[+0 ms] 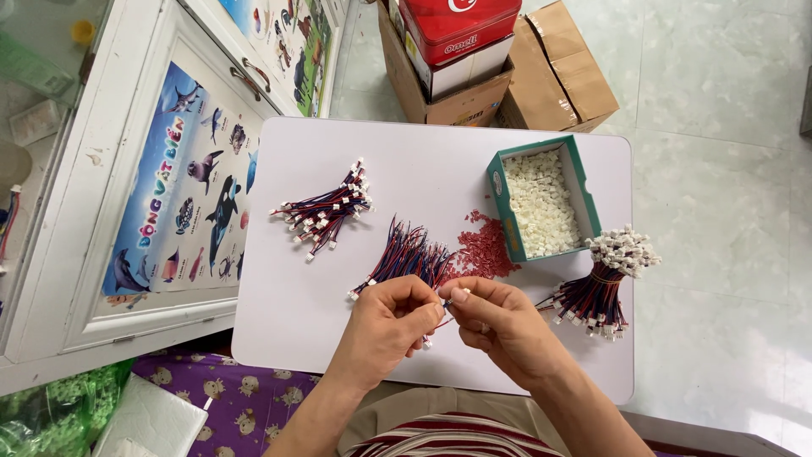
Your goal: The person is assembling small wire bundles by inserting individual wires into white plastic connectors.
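Both hands' grips (385,326) (503,326) pinching one red-blue wire (446,298), green box (541,203) of white connectors beyond

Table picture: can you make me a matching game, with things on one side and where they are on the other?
Things:
1. green box
2. red bits
3. tied wire bundle
4. loose wire pile

Places:
A. table's right edge, below the box
B. far right part of the table, full of white pieces
C. left part of the table
D. just left of the box

Pairs: 1-B, 2-D, 3-A, 4-C
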